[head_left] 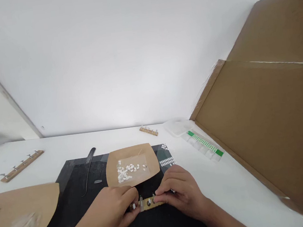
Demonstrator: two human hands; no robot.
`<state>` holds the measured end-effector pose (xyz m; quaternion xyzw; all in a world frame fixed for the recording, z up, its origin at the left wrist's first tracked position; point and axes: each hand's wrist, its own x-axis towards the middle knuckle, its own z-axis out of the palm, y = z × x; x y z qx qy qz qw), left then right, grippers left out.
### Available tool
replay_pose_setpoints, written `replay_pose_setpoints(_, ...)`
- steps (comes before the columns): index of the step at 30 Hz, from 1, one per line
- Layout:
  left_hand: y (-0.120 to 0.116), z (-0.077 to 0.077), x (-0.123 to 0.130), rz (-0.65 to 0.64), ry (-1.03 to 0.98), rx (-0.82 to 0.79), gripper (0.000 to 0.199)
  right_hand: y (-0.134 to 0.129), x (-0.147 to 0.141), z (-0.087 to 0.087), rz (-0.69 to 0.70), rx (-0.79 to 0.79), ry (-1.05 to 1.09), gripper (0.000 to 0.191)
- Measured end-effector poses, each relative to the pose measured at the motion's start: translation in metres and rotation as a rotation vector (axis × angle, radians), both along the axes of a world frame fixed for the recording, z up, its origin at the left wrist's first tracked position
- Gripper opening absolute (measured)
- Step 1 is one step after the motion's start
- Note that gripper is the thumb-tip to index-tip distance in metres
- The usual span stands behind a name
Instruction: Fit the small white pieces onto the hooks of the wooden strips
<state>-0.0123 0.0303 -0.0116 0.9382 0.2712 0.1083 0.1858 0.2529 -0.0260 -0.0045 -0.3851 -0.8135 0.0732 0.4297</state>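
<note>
A short wooden strip with small metal posts (pixel 152 206) lies low on the black mat, between my two hands. At its left end, my left hand (pixel 114 204) is closed, thumb and fingertips gripping the strip. A clear nail tip (pixel 141 204) stands across the strip beside those fingertips, and a white oval tab (pixel 134 206) shows by the thumb. My right hand (pixel 184 190) is closed in a pinch over the right part, close to another post; its fingertips cover whatever is between them. Just beyond is a brown paper tray (pixel 131 151) with a clear bag of white oval tabs (pixel 124 174).
A dark curved tool (pixel 88 169) and a loose nail tip (pixel 98 181) lie on the black mat (pixel 73 174). Similar post strips stand at left (pixel 22 166) and back (pixel 148 131). A bigger paper tray (pixel 48 194), a green-labelled case (pixel 205 143) and cardboard (pixel 265 121) flank the mat.
</note>
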Motion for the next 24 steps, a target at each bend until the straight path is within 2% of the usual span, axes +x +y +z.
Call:
replay_pose_setpoints(9, 0.002, 0.013, -0.005, -0.048, 0.102, 0.105, 0.012, 0.004, 0.02, 0.003, -0.04, -0.139, -0.025, 0.015)
replay_pose_setpoints(14, 0.003, 0.016, -0.006, -0.05, 0.147, 0.116, 0.013, 0.002, 0.032, 0.009, -0.015, -0.23, -0.066, 0.027)
replay_pose_setpoints(19, 0.002, 0.018, -0.006, -0.05, 0.149, 0.101, 0.012, -0.002, 0.037, 0.014, 0.011, -0.361, -0.105, 0.014)
replay_pose_setpoints(24, 0.002, 0.018, -0.006, -0.049, 0.146, 0.086, 0.013, -0.001, 0.039, 0.017, 0.007, -0.371, -0.186, 0.026)
